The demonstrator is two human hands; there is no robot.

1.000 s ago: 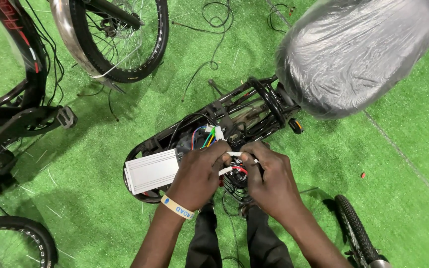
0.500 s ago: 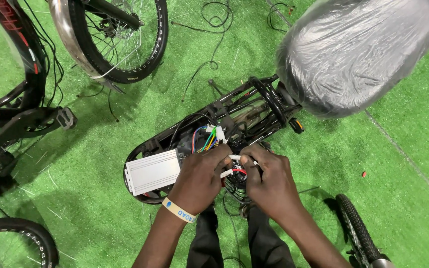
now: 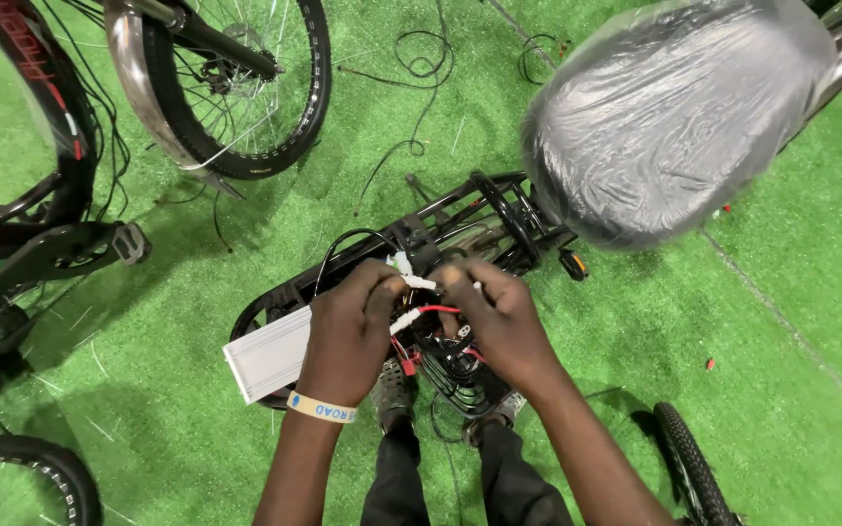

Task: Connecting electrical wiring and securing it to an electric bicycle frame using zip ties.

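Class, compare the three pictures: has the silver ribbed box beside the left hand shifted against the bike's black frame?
No. The silver ribbed box lies at the same spot in the black frame, beside the left hand; only the fingers have shifted on the wires.

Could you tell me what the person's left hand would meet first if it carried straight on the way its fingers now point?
Probably the white connector just past the left hand, then the black rear rack; depth is hard to judge from above.
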